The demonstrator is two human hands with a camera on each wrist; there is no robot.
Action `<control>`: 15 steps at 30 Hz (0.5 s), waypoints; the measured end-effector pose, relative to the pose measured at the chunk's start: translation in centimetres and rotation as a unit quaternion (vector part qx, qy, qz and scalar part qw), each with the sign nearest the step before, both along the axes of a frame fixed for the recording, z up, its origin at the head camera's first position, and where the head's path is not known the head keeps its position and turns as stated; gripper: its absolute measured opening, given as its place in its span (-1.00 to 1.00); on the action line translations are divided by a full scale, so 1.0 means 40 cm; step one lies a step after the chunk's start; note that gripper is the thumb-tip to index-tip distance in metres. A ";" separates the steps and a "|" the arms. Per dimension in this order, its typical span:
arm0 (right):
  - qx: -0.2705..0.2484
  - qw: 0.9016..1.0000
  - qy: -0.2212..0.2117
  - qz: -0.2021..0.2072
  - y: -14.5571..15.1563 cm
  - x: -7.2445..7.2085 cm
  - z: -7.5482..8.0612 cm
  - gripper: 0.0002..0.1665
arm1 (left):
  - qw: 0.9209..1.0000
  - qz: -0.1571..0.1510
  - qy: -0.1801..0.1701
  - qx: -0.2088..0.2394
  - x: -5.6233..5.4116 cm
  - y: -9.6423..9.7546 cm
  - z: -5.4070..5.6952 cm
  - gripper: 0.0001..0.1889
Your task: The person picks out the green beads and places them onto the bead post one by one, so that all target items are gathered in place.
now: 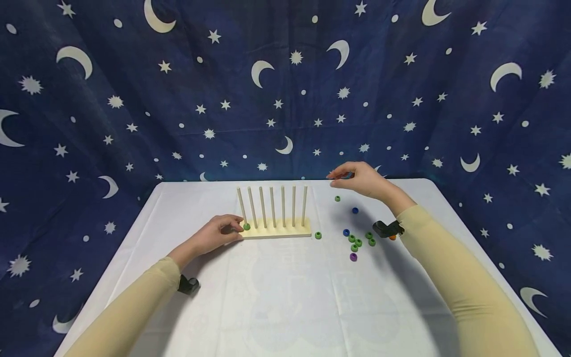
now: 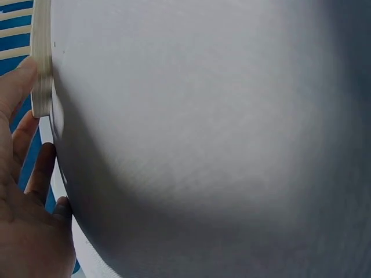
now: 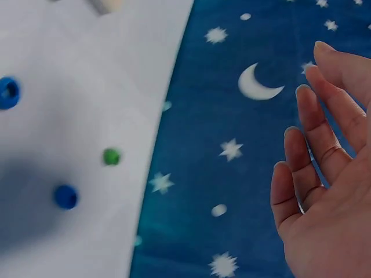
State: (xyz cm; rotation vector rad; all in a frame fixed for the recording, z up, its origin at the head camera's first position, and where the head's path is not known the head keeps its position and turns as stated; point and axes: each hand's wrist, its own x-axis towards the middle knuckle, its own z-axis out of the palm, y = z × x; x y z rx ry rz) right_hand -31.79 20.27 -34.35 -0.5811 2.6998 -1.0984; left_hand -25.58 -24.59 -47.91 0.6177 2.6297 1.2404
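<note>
At the lower left and lower right of the head view, two pale yellow sleeves (image 1: 129, 307) reach up over a white tablecloth (image 1: 276, 297), with a black wrist camera (image 1: 188, 285) under the left one. Right of centre, a purple bead (image 1: 353, 257) lies nearest, and just above it sits a loose cluster of five green beads (image 1: 354, 248). An orange bead (image 1: 392, 237) is partly hidden behind the black band at the right wrist. Another green bead (image 1: 318, 235) lies alone, just beside the right end of a wooden peg stand (image 1: 278, 231), which stands upright at the middle of the frame. The left hand (image 1: 216, 233) pinches the stand's left end, thumb at the near edge and fingers behind. A green bead (image 1: 247, 226) sits at the foot of the leftmost of seven pegs; the other six are bare. A blue bead (image 1: 346, 232) rests at the top of the cluster, a second blue bead (image 1: 355, 210) farther up, then a green bead (image 1: 337, 199) near the far edge. The right hand (image 1: 361, 179) is raised above that area, fingers loosely bent, grasping nothing. Behind everything, a dark blue curtain (image 1: 294, 144) with moons and stars fills the upper frame.
</note>
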 end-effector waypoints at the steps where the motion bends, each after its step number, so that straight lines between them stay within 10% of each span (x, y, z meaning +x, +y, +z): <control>1: 0.000 1.000 -0.005 -0.004 0.006 -0.003 -0.012 -0.58 | 1.000 -0.001 -0.001 0.000 0.000 -0.002 -0.002 -0.88; 15: 0.002 0.998 -0.037 -0.046 0.076 -0.060 -0.159 -0.56 | 1.000 0.000 -0.005 0.014 0.004 0.000 0.001 -0.87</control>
